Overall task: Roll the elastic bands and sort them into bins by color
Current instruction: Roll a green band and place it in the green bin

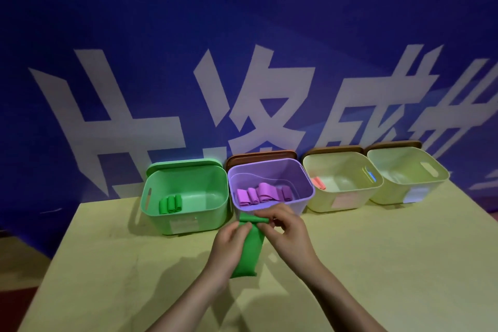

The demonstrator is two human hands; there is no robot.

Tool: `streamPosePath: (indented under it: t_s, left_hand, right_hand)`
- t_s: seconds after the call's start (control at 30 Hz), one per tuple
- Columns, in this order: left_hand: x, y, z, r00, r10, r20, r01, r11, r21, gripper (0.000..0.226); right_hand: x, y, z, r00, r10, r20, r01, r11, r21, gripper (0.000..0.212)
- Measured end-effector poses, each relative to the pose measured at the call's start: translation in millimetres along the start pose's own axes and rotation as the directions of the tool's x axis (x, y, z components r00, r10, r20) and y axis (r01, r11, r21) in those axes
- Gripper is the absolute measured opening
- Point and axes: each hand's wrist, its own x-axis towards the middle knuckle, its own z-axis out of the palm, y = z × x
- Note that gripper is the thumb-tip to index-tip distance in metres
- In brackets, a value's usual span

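A: What do we see on the table [377, 264]?

B: A green band [249, 250] lies flat, its far end rolled. Our left hand [233, 237] and right hand [285, 228] both pinch that roll.

A: And the bins?

B: Behind it, a green bin [186, 219] holds green rolls [170, 203]; a purple bin [305, 205] holds purple rolls [262, 194]. The two pale bins [347, 201] are dim, possibly one pink roll.
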Motion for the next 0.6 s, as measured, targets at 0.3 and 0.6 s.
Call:
streamPosePath:
  t_s: [0.3,0.6]
  left_hand:
    - [-34.4,-2.7,13.5,0.998,0.022,0.053,-0.02,0.999,-0.035,0.022]
    - [-46.9,-12.8,36.6,0.977,0.068,0.203,-0.106,0.978,0.181,0.027]
  right_hand:
    - [-37.5,-12.9,-31.7,0.977,0.177,0.121,-0.199,0.96,0.197,0.023]
    - [-54.5,-19.5,-56.7,0.943,0.28,0.178,-0.296,0.952,0.07,0.024]
